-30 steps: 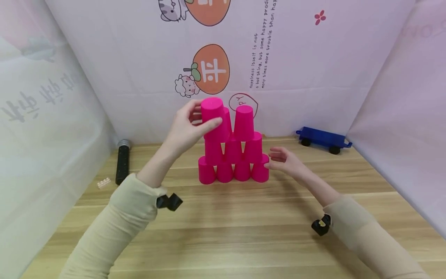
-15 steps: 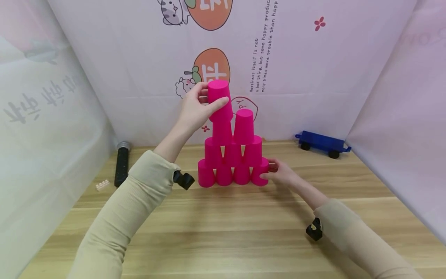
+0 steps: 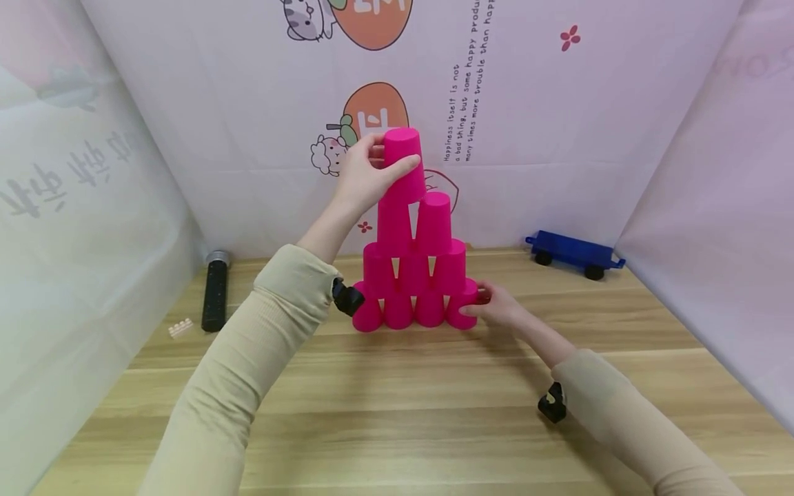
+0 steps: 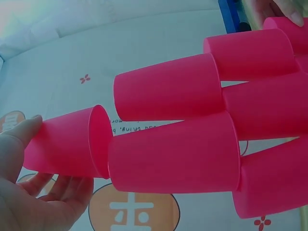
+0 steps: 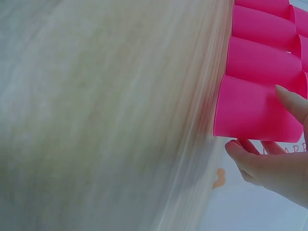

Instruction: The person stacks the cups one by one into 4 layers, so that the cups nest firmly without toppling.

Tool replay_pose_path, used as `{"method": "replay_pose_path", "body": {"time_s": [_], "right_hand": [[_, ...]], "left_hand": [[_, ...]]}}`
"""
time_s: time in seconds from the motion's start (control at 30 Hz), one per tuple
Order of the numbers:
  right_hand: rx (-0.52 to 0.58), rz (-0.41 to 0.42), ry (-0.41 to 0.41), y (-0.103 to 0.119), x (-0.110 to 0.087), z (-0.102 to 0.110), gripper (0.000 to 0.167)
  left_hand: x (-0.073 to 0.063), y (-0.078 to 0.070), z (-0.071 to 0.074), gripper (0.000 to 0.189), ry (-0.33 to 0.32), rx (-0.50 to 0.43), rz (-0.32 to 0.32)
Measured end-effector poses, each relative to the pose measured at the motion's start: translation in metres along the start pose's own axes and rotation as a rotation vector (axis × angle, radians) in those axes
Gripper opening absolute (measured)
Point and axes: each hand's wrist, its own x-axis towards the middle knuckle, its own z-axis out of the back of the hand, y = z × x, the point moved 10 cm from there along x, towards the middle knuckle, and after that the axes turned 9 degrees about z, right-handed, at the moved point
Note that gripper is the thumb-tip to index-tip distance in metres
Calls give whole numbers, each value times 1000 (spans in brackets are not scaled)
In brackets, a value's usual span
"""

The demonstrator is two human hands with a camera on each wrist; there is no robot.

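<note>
My left hand (image 3: 362,178) grips an upside-down pink cup (image 3: 404,155), thumb across the near side and fingers round the far side. That cup is over the third tier of a pink cup pyramid, above the tier's left cup (image 3: 393,231) and left of its right cup (image 3: 435,226). In the left wrist view the held cup (image 4: 62,144) has its rim close to the left cup's base (image 4: 173,156); contact is unclear. Low at the right, my right hand (image 3: 501,308) holds the bottom tier's end cup (image 3: 459,313) between thumb and fingers.
A blue toy wagon (image 3: 573,253) stands at the back right of the wooden table (image 3: 397,413). At the left lie a black microphone-like cylinder (image 3: 215,296) and a small pale toy block (image 3: 180,328). Printed white sheets (image 3: 515,124) enclose the back and sides.
My left hand has carried its cup up and to the right, over the third tier. The right hand has moved left from beside the bottom end cup and taken hold of it.
</note>
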Motion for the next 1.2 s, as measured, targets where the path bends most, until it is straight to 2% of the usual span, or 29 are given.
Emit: {"method": "replay_pose_path", "body": {"time_s": [0.43,0.7,1.2], "right_hand": [[-11,18,-7,-2,4,-4,63],[10,2,-15,-5,4,-3,63],[-14,9,2,-3,3,-2,60]], "left_hand": [[7,0,-16,62,21,82,28],[9,3,-18,63,13,92,31],[9,5,-19,63,18,87,24]]}}
